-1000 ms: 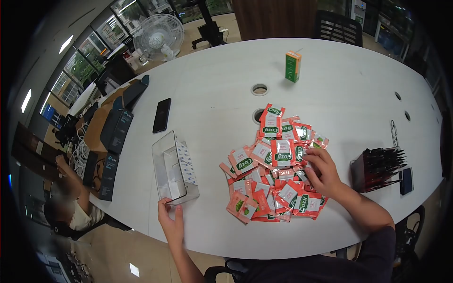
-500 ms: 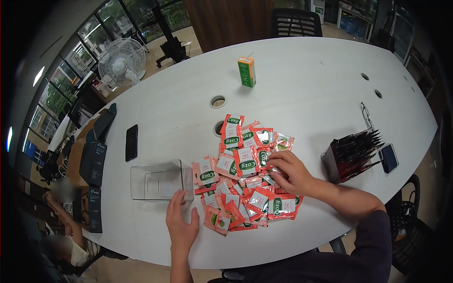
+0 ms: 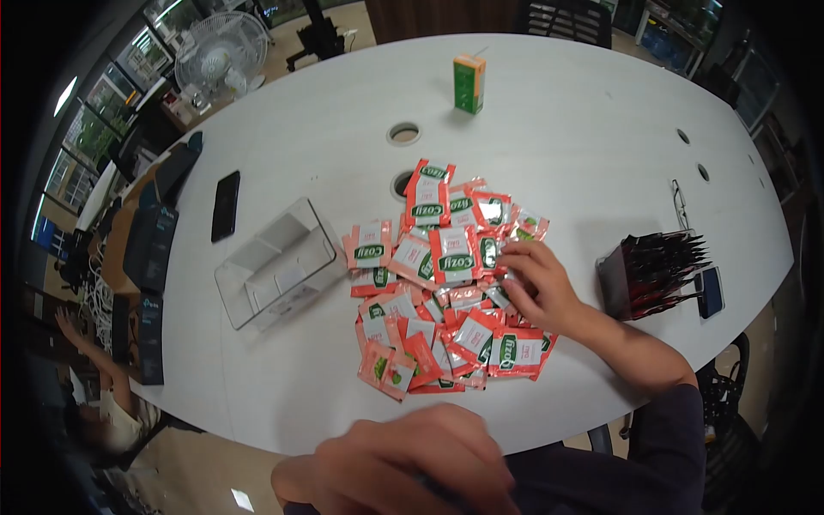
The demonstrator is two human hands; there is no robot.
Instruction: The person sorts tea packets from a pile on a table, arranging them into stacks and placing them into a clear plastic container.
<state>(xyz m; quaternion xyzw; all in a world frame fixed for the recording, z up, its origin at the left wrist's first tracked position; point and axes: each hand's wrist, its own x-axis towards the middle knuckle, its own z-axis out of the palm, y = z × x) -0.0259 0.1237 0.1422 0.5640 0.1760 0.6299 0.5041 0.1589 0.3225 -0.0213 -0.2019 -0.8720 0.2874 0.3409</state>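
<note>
A loose pile of red and white Cozy sachets (image 3: 455,257) covers the middle of the white table. My right hand (image 3: 539,287) rests at the pile's right side, fingers apart and touching the sachets, with none lifted. Close to the camera at the bottom, my left hand (image 3: 412,463) is raised and blurred; its fingers are curled and whatever they may hold is hidden. Left of the pile, a clear plastic box (image 3: 279,266) stands at a slant. To the right, a dark container (image 3: 615,283) is packed with upright black and red packets (image 3: 661,270).
A green and orange drink carton (image 3: 469,84) stands at the back. Phones lie at the left (image 3: 225,207) and right (image 3: 709,293), with glasses (image 3: 680,204) near the right one. Dark boxes (image 3: 150,249) line the left edge, where another person's arm (image 3: 99,356) shows.
My left hand has left the clear box and come up near the camera. The box has turned to a slant. The view has shifted, while my right hand stays at the pile.
</note>
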